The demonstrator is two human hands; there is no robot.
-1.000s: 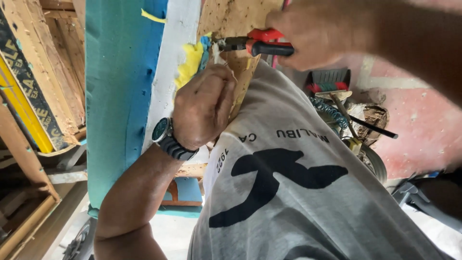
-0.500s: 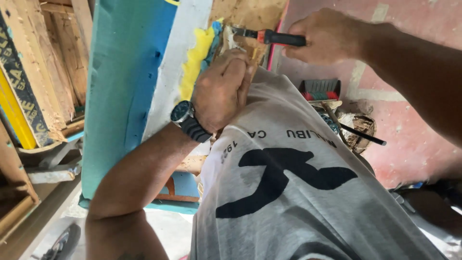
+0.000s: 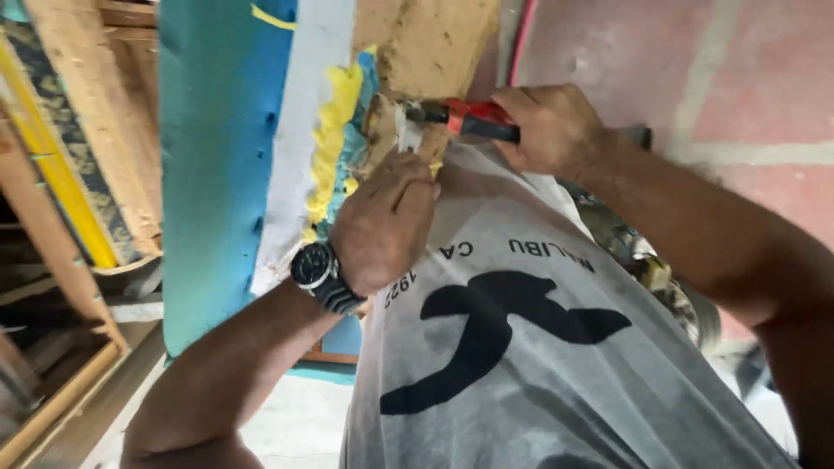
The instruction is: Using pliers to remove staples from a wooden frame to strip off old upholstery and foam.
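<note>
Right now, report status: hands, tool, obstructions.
Right hand gripping red-handled pliers. Left hand pinching fabric at yellow foam edge. Nothing blocking.

Teal panel (image 3: 217,156), yellow foam (image 3: 334,130), red-handled pliers (image 3: 473,117).

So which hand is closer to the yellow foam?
Left. The left hand is right beside the yellow foam at the panel's edge. The right hand grips red-handled pliers farther off.

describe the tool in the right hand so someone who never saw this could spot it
Start at the tall teal upholstered panel with yellow foam along its edge. Just right of the foam, the right hand grips pliers against the wooden frame. They are the only red-and-black-handled thing there, with dark metal jaws.
</note>
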